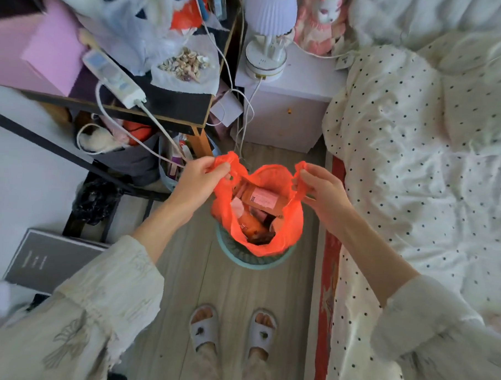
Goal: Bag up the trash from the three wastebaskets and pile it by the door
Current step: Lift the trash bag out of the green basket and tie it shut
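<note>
The left hand (199, 177) has its grip pinched closed on one handle of the orange trash bag (292, 220), and the right hand (322, 190) has its grip pinched closed on the other handle, the two handles pulled apart so that the bag's mouth stands open. The bag sits partly in a teal wastebasket (235, 253) on the wooden floor (182, 287), its lower part inside the rim and its upper part raised above it. Inside the bag lie wrappers and a packet with a pale label. The wastebasket stands between a cluttered bench (172, 106) on the left and a bed with a dotted cover (402, 167) on the right, near a white nightstand (290, 105). Two feet in pale slippers (206, 328) stand on the floor just below the wastebasket.
</note>
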`<state>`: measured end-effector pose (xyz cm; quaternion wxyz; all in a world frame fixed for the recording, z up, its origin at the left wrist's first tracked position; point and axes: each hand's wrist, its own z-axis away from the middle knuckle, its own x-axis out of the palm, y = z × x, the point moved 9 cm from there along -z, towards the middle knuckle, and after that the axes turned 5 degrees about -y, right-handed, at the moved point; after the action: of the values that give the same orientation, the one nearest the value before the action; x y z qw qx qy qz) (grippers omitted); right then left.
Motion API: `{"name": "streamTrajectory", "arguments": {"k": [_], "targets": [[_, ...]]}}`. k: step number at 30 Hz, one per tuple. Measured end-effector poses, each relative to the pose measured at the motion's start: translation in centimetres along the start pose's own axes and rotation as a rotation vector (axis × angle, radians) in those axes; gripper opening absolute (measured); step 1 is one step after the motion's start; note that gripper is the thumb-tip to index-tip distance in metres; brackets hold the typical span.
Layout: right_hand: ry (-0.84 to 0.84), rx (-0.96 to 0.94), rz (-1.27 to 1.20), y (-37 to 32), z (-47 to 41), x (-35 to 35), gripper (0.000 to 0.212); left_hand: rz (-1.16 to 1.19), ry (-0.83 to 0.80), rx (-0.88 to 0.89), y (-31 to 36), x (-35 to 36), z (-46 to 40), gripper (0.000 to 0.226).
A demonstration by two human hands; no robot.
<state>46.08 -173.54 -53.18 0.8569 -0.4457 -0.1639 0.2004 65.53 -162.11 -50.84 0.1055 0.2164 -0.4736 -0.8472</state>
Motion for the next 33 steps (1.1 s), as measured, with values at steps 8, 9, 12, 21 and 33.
{"name": "streamTrajectory", "arguments": {"k": [8,9,12,21,33], "targets": [[-0.158,-0.075,0.102,-3.6,9.7,4.7,0.036,0.008,0.085,0.075,3.5,-4.3,11.6,0.019],[-0.183,-0.08,0.12,-3.6,10.8,5.3,0.041,-0.009,0.095,0.083,3.5,-4.9,13.3,0.016],[-0.281,-0.135,0.278,-3.8,13.9,7.6,0.046,-0.019,0.13,0.092,3.0,-7.1,17.3,0.013],[-0.383,-0.105,0.415,0.4,20.7,15.2,0.019,-0.053,0.25,0.089,-2.9,-12.9,25.0,0.05],[-0.22,0.013,0.689,20.6,16.4,16.6,0.02,-0.478,0.337,-0.061,-22.3,-11.9,23.7,0.022]]}}
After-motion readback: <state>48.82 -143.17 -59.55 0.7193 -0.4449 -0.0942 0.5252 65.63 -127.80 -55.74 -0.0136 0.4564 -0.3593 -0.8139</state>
